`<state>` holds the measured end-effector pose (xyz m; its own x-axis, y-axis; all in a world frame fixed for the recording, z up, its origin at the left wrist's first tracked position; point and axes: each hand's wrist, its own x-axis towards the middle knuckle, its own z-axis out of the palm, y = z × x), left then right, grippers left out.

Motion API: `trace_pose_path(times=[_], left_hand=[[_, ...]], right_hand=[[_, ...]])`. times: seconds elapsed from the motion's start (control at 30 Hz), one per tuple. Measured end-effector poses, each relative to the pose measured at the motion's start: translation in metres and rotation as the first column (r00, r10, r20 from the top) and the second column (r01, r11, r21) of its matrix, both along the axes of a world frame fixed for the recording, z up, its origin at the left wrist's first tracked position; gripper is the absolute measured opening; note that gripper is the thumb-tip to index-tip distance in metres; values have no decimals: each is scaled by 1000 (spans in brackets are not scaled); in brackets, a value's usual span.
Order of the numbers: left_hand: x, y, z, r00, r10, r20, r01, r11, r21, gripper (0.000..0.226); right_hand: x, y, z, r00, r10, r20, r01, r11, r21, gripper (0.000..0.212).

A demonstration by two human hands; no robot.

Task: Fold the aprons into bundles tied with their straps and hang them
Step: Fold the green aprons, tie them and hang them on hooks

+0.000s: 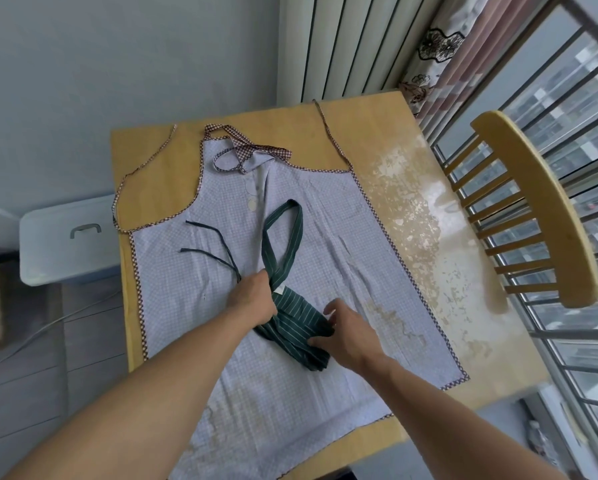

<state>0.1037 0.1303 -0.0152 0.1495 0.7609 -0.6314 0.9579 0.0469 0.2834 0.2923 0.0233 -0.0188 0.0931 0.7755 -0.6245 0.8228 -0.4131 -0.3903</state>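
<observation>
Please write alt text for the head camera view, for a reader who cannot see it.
Two hands work a folded green striped apron on top of a light checked apron spread flat over a wooden table. The left hand grips it by the neck loop and thin straps; the right hand holds the bundle's other end. A wooden chair stands to the right.

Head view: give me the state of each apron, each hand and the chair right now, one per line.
green striped apron: folded into a bundle, not yet tied, neck loop and straps loose
checked apron: spread flat on the table
left hand: gripping the bundle's strap end
right hand: fingers curled on the bundle's edge
chair: beside the table
</observation>
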Motion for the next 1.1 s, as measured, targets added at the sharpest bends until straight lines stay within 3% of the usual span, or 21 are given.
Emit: trace_pose_path(times=[0.1, 0.2, 0.27, 0.33, 0.43, 0.57, 0.67, 0.77, 0.83, 0.93, 1.07, 1.1], left_hand=[[-7, 4, 0, 999, -27, 32, 30, 997, -72, 64], [-16, 5, -2, 994, -48, 97, 60, 990, -131, 44], [-24, 7, -1, 980, -11, 200, 50, 981, -188, 35], [-33, 8, 9, 933, 109, 343, -19, 967, -255, 27], [-43, 8, 35, 767, 365, 527, -161, 905, -393, 28], [-31, 6, 73, 421, 641, 642, -267, 764, -588, 40], [-24, 1, 102, 291, 703, 649, -295, 711, -638, 35], [-30, -6, 111, 250, 767, 590, -279, 641, -715, 29], [-38, -17, 117, 327, 723, 608, -190, 681, -707, 23], [-44, -32, 119, 473, 534, 701, -131, 829, -543, 30], [-40, -48, 115, 552, 436, 711, -358, 894, -270, 39], [-37, -54, 116, 617, 379, 690, -381, 911, -159, 40]], right_hand=[[-10, 11, -2, 995, 64, 70, -56, 992, -110, 60], [-22, 11, -2, 982, 126, 141, -110, 987, -117, 53], [-23, 12, 2, 999, 36, 22, -32, 991, -133, 41], [-16, 14, 14, 967, -174, -184, 147, 977, -151, 32], [0, 21, 44, 750, -432, -502, 378, 901, -211, 39], [9, 29, 87, 343, -584, -736, 600, 739, -307, 42], [9, 28, 115, 225, -574, -787, 603, 717, -350, 38], [2, 19, 124, 290, -560, -776, 523, 772, -361, 44], [-7, 10, 127, 352, -558, -752, 509, 788, -346, 46], [-17, 1, 127, 387, -621, -681, 607, 728, -319, 51], [-40, -6, 132, 515, -676, -527, 778, 627, -44, 43], [-47, -8, 135, 553, -673, -491, 790, 611, 50, 39]])
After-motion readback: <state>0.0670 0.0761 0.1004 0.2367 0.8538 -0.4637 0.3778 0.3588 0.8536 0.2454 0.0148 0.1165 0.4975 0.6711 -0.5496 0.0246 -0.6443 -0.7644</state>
